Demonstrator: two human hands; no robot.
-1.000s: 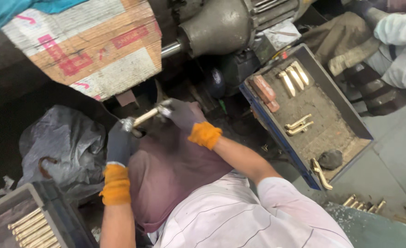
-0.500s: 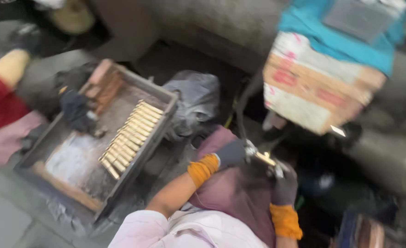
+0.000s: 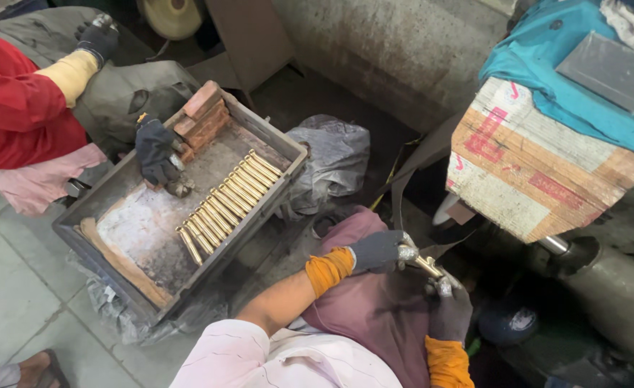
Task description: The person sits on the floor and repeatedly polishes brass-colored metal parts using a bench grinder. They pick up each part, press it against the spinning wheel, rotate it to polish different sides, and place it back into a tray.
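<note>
A large grey machine body [image 3: 403, 65] fills the top of the view, and a block wrapped in printed cardboard [image 3: 539, 172] under a blue cloth [image 3: 547, 65] hangs at its right. Left of the cardboard block, a dark metal tray [image 3: 101, 244] lies on the floor with a row of brass rods [image 3: 227, 205] laid side by side across it and red bricks [image 3: 202, 115] stacked at its far corner. A co-worker's dark-gloved hand [image 3: 155, 151] rests inside the tray beside the bricks.

Below the cardboard block, over a maroon cloth [image 3: 374, 316] on the lap, a single brass rod [image 3: 425, 264] is held between both gloved hands. Its long axis runs from upper left to lower right. The left hand [image 3: 378, 251] is closed around its upper-left end; the right hand [image 3: 450, 309] is closed on the lower-right end, fingers curled. Both hands are touching the rod, so neither is nearer, and only the short middle stretch is left exposed between the two grips.
</note>
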